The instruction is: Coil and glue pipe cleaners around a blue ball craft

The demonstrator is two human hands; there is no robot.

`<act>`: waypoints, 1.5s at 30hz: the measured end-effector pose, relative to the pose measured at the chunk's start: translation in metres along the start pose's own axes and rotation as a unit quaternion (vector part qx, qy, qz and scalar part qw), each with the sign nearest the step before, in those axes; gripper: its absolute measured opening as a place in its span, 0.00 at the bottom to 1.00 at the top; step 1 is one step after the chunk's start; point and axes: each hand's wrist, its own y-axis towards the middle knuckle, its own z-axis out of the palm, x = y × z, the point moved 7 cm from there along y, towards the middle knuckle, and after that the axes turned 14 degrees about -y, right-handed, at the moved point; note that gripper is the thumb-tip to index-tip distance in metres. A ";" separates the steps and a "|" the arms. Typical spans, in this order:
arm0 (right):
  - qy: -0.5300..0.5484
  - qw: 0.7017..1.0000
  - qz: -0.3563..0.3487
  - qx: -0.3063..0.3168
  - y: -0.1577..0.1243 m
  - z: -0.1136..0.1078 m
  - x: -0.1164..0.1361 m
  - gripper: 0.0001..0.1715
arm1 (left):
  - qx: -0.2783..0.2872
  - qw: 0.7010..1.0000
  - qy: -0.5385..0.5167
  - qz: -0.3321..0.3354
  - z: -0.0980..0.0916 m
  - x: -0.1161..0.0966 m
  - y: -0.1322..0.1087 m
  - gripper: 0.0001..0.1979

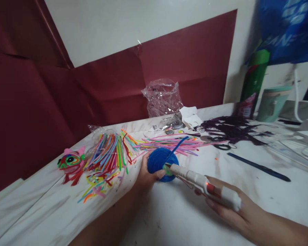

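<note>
My left hand [149,172] grips a round blue ball [156,160] that looks wound from pipe cleaners, its thumb pressed on the near side. One blue pipe cleaner [180,144] sticks up from it to the upper right. Wrapped in my right hand [224,196] is a white hot glue gun [192,176] with a small orange light glowing on its body. The gun's nozzle points at a pale green patch [167,168] on the ball; whether it touches cannot be made out.
Bundles of colourful pipe cleaners [105,153] and cut scraps [100,184] lie to the left, beside a red lion-like figure [71,164]. Scissors [222,147], a dark strip [258,166], purple strands [226,128] and a green cup [273,104] are on the right. A clear bag [163,99] stands behind.
</note>
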 end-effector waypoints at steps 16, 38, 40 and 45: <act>0.029 0.999 -0.031 0.012 0.015 -0.018 0.033 0.12 | -0.041 0.997 -0.067 -0.007 -0.007 -0.002 0.003 0.44; 0.035 0.999 -0.026 0.014 0.012 -0.014 0.028 0.12 | 0.001 1.000 -0.031 0.001 -0.009 0.000 0.005 0.42; 0.036 0.999 -0.022 0.015 0.012 -0.015 0.028 0.12 | 0.003 1.000 -0.030 0.001 -0.009 0.000 0.005 0.42; 0.031 0.999 -0.023 0.012 0.013 -0.017 0.030 0.13 | 0.003 1.000 -0.027 0.001 -0.007 -0.001 0.004 0.40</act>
